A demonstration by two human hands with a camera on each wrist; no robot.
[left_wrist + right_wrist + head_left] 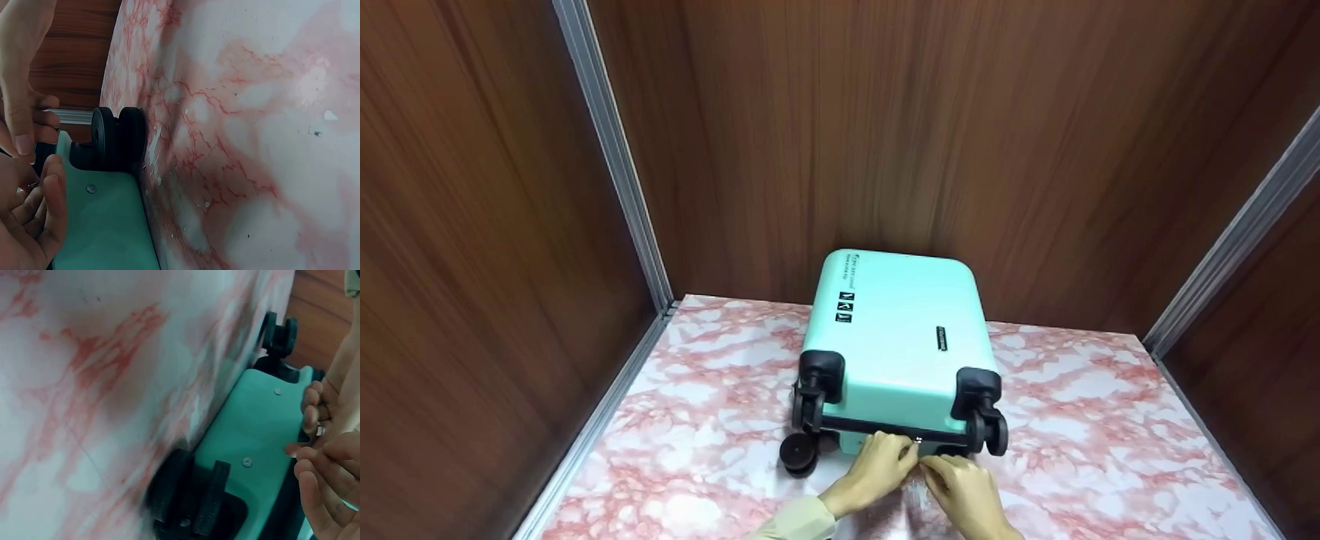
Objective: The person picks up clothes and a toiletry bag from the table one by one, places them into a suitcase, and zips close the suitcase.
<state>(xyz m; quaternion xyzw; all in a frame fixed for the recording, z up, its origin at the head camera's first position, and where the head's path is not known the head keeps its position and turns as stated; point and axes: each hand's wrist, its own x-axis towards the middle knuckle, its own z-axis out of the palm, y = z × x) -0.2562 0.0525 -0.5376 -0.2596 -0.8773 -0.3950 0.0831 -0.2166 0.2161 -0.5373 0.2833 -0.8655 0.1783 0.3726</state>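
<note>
A mint-green hard-shell suitcase [900, 322] lies flat, its wheeled end towards me. A dark zipper band [877, 429] runs across that end, with a small metal zipper pull [919, 441] on it. My left hand [883, 466] pinches at the zipper pull, its fingers curled; a bit of metal shows among those fingers in the left wrist view. Close beside it on the right, my right hand [964, 487] has bent fingers at the same spot. Whether they grip anything is hidden. In the right wrist view, both hands nearly meet by the band.
Black caster wheels [990, 431] stick out at the suitcase's corners, one lower wheel [799, 452] near my left hand. The suitcase rests on a pink-and-white marbled surface [697, 450]. Brown wood-grain panels [885, 135] with metal edge strips [619, 150] stand behind and at both sides.
</note>
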